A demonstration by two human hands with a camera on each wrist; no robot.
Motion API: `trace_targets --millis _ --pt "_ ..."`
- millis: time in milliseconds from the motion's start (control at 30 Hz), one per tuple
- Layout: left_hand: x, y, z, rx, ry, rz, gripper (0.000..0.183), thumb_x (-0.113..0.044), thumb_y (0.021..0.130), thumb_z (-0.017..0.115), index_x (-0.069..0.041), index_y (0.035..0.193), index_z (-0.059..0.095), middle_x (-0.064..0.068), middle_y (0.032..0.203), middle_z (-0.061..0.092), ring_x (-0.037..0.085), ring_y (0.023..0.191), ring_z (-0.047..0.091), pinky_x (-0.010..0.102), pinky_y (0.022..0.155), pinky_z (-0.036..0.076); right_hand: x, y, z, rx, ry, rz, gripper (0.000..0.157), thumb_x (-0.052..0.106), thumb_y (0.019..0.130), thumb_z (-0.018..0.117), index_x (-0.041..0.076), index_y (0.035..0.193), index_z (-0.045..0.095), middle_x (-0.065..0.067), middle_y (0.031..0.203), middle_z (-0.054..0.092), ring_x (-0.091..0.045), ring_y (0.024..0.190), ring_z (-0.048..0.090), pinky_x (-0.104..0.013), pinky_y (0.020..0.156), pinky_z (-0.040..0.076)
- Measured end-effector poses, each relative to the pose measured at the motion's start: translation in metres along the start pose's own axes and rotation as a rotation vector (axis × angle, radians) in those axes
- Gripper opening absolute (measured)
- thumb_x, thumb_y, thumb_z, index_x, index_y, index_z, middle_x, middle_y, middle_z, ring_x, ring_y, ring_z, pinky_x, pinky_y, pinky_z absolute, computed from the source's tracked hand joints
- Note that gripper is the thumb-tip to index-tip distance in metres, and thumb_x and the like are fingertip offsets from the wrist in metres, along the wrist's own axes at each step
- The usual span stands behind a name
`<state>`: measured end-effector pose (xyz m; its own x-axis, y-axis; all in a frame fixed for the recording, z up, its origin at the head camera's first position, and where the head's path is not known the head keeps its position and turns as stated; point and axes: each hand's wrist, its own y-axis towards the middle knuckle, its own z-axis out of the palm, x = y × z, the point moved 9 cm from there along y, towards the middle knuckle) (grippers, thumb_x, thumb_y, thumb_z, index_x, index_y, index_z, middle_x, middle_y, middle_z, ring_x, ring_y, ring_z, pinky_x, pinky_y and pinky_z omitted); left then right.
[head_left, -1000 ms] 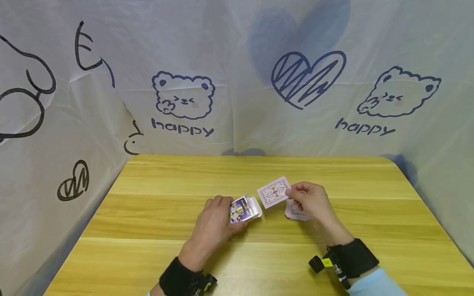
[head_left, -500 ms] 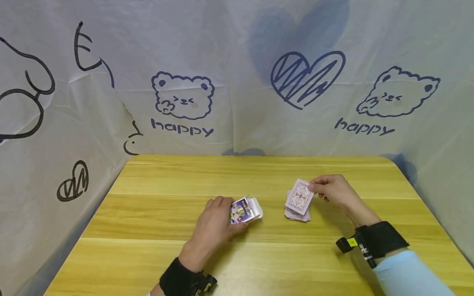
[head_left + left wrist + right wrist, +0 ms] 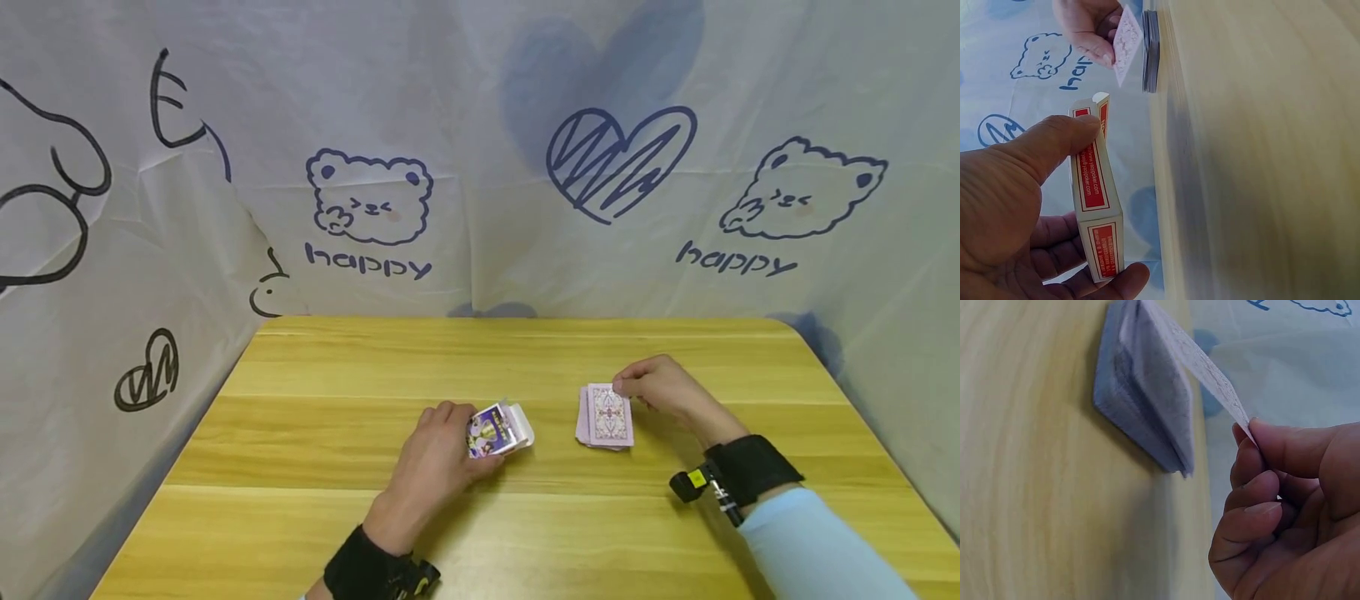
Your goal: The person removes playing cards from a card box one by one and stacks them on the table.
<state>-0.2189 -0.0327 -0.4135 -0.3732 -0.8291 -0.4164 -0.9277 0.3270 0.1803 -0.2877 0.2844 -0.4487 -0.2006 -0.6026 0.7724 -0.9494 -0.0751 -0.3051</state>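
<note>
My right hand point(image 3: 660, 392) pinches one playing card point(image 3: 611, 415) between thumb and index finger at its upper right corner. Pink with an ornate back, the card lies tilted over a stack of cards point(image 3: 1141, 394), its pinched side raised in the right wrist view. My left hand point(image 3: 438, 450) grips a card box point(image 3: 491, 429), purple and white with a gold trophy picture. Thumb and fingers wrap the box's sides, and its white end flap stands open toward the stack. Red printed panels show on the box point(image 3: 1092, 172) in the left wrist view.
Both hands work over a yellow wood-grain table point(image 3: 337, 367). White cloth point(image 3: 480, 100) with bear and heart drawings hangs behind and beside it. Each wrist wears a black band point(image 3: 753, 468) with a small camera.
My right hand has carried the card from near the box's mouth rightward over the stack, then turned it straighter and lowered it there. The left hand and box have stayed put.
</note>
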Motion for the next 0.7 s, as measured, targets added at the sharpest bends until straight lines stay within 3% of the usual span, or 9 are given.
trace_targets --millis 200,367,700 --pt "0.000 -0.001 0.001 0.000 0.006 0.006 0.070 -0.044 0.078 0.094 -0.001 0.126 0.067 0.012 0.112 0.068 0.024 0.096 0.060 0.033 0.073 0.051 -0.003 0.007 0.006 -0.053 -0.108 -0.045 0.020 0.016 0.102 0.068 0.001 0.108 0.078 -0.009 0.099 0.068 -0.026 0.090 0.055 -0.034 0.074 0.043" --pt "0.000 -0.001 0.001 0.002 0.001 0.005 0.069 -0.043 0.078 0.094 -0.001 0.126 0.067 0.011 0.112 0.068 0.024 0.096 0.059 0.033 0.072 0.051 -0.001 0.008 0.010 -0.137 -0.250 -0.100 0.016 0.017 0.101 0.069 0.004 0.101 0.078 -0.008 0.093 0.071 -0.023 0.084 0.058 -0.033 0.073 0.045" --pt "-0.001 -0.001 -0.001 -0.012 0.015 0.013 0.069 -0.045 0.079 0.093 -0.001 0.126 0.067 0.012 0.112 0.069 0.025 0.097 0.061 0.033 0.073 0.052 0.006 0.003 0.013 -0.219 -0.371 -0.130 0.014 0.017 0.101 0.069 0.004 0.097 0.071 -0.006 0.084 0.065 -0.021 0.073 0.055 -0.032 0.065 0.042"
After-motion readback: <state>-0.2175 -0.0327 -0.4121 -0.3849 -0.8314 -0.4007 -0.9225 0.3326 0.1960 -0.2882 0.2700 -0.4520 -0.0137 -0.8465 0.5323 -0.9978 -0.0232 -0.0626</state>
